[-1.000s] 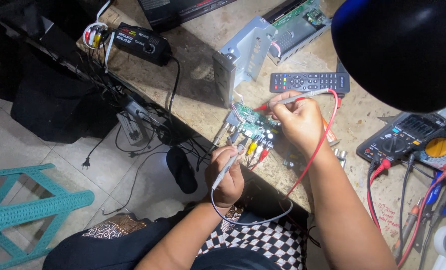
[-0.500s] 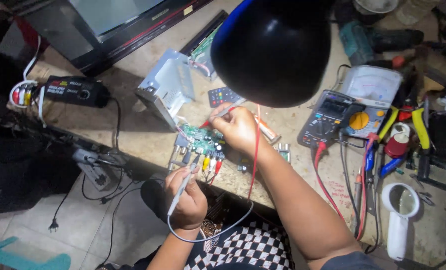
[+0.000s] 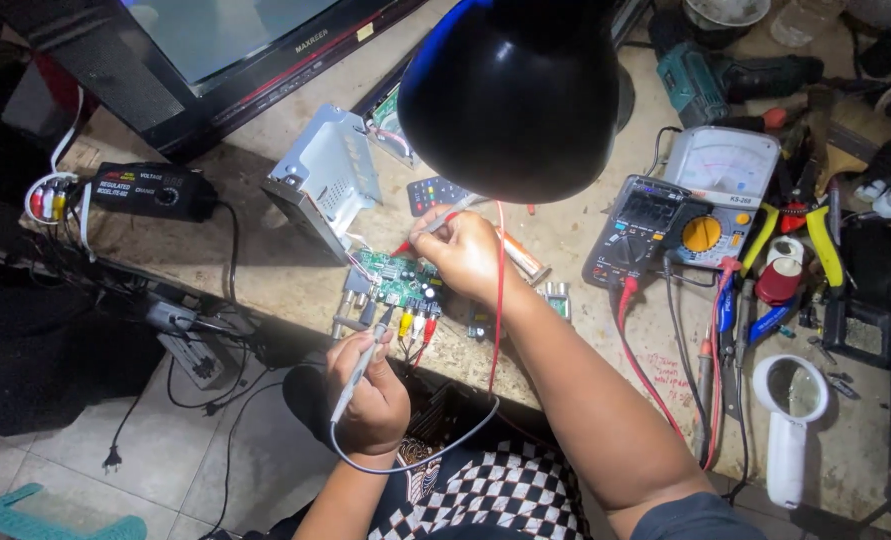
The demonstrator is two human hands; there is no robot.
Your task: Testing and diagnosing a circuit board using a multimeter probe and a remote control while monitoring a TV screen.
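Probing: both hands work at a green board (image 3: 402, 283) that lies at the table's near edge
Left hand (image 3: 370, 395): curled shut around a grey probe (image 3: 358, 370), tip up against the board's near edge
Right hand (image 3: 462, 252): fingers pinched on a red probe (image 3: 427, 231), tip down at the board's far corner
Leads: a grey wire (image 3: 415, 458) loops from the left probe below the table edge; a red wire (image 3: 498, 300) runs along the right forearm
Board: coloured plugs, yellow, white and red, stick out of its near side over the table edge
Beside it: a grey metal chassis (image 3: 323, 180) just to the left, tilted; a remote (image 3: 432, 192) behind the right hand
In the way: a black lamp shade (image 3: 513, 95) hangs above and hides the table behind the hands
Right of the hands: a dark multimeter (image 3: 645, 228) with red lead, touching an analog meter (image 3: 717, 175)
Further right: yellow-handled pliers (image 3: 823, 245), tape rolls, a white magnifier (image 3: 790, 420), a teal drill (image 3: 710, 75) at the far edge
Left: a black power adapter (image 3: 150, 190), a television (image 3: 205, 50) behind it
Floor: a power strip (image 3: 190, 345) with cables, tiles below
Containers: a bowl (image 3: 730, 12) at the far edge, contents too cut off to tell
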